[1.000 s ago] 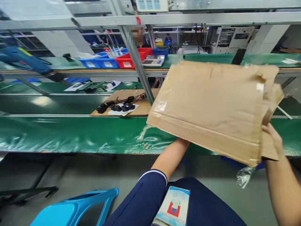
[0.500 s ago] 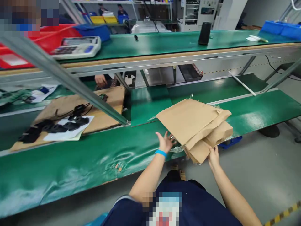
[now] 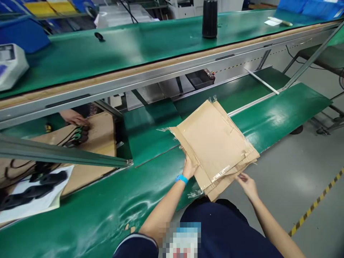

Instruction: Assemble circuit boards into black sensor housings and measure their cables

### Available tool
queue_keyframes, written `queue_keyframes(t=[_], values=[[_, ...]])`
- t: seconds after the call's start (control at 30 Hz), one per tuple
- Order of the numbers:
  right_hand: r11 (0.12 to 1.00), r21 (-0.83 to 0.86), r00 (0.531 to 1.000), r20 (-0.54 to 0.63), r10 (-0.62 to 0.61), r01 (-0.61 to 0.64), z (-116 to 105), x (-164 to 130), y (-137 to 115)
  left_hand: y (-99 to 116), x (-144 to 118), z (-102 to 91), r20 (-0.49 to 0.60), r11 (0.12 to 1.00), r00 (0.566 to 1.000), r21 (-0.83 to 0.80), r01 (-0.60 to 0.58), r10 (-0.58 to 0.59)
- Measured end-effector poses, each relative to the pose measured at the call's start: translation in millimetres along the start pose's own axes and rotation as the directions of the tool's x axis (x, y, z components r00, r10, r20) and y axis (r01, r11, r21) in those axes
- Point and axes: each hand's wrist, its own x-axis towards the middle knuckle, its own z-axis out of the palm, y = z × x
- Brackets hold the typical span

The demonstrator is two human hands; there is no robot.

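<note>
A loose stack of brown cardboard sheets [image 3: 215,139] lies slantwise over the green bench, with bits of clear tape on its edges. My left hand [image 3: 189,165], with a blue band at the wrist, grips the stack's left edge; some of its fingers are hidden by the sheets. At the lower right edge, my right hand [image 3: 247,184] pinches the lower sheets between thumb and fingers. The sheets are uneven, and several corners stick out below the top one.
A green lower bench [image 3: 279,114] runs beneath a raised green shelf [image 3: 161,39] holding a black cylinder [image 3: 210,19]. To the left, a metal post [image 3: 67,152] crosses a board [image 3: 99,132] with black parts [image 3: 37,191]. Another person's hand [image 3: 73,117] works behind it.
My left hand, open with fingers spread before, has closed on the stack's left edge. The sheets have turned and look squarer. The view has shifted right and closer.
</note>
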Motion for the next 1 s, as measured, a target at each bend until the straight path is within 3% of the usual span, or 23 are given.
queue_keyframes(t=[0.07,0.13,0.2,0.23,0.3,0.33,0.43,0.53,0.6,0.7,0.77,0.83,0.87,0.93,1.0], values=[[0.991,-0.101,0.988,-0.120,-0.098,0.086,-26.4,6.9,-24.4,-2.4,-2.8,0.0,0.021,0.999,1.000,0.035,-0.009,0.008],[0.964,-0.196,0.966,-0.152,-0.211,0.180,-28.7,22.3,-48.6,-6.0,-3.4,3.8,0.038,0.997,0.999,0.073,-0.006,0.004],[0.894,-0.330,0.938,-0.060,-0.341,0.304,-7.1,47.3,-63.8,-12.0,-3.1,10.4,0.065,0.994,0.998,0.112,-0.010,0.002],[0.763,-0.498,0.900,0.095,-0.425,0.412,8.8,61.9,-65.6,-15.7,-3.1,13.8,0.076,0.991,0.997,0.133,-0.009,-0.002],[0.505,-0.699,0.851,0.313,-0.421,0.507,40.4,90.1,-55.5,-22.3,-4.2,19.3,0.083,0.983,0.996,0.182,0.012,-0.028],[0.464,-0.731,0.856,0.334,-0.395,0.499,52.8,101.6,-44.6,-23.7,-5.2,21.1,0.071,0.977,0.996,0.211,0.034,-0.050],[0.453,-0.771,0.886,0.315,-0.341,0.448,68.4,120.9,-3.5,-13.0,-9.3,26.3,-0.038,0.947,0.994,0.305,0.105,-0.098],[0.425,-0.775,0.877,0.347,-0.333,0.468,60.3,126.7,12.7,14.4,-12.3,43.3,-0.099,0.893,0.994,0.451,0.002,0.047],[0.393,-0.756,0.846,0.403,-0.349,0.522,53.5,133.9,-9.6,27.1,-13.3,63.7,0.023,0.843,0.985,0.514,-0.160,0.173],[0.321,-0.676,0.736,0.509,-0.447,0.663,62.4,157.4,-88.0,22.0,-14.4,96.4,0.244,0.793,0.949,0.527,-0.304,0.201],[0.237,-0.595,0.594,0.525,-0.610,0.768,88.8,178.9,-143.5,8.2,-15.4,110.6,0.287,0.750,0.942,0.582,-0.314,0.172],[0.181,-0.531,0.483,0.511,-0.711,0.828,128.9,202.0,-174.7,-4.4,-16.2,116.1,0.288,0.689,0.943,0.650,-0.320,0.166],[0.194,-0.516,0.490,0.534,-0.689,0.834,151.1,213.7,-177.7,-8.7,-16.5,116.4,0.291,0.660,0.940,0.673,-0.334,0.178],[0.266,-0.525,0.586,0.676,-0.447,0.809,192.0,237.4,-162.9,-12.5,-16.3,114.8,0.306,0.613,0.929,0.699,-0.368,0.208],[0.295,-0.533,0.608,0.725,-0.323,0.793,219.0,259.1,-137.7,-11.5,-14.9,113.2,0.310,0.597,0.923,0.705,-0.384,0.228]])
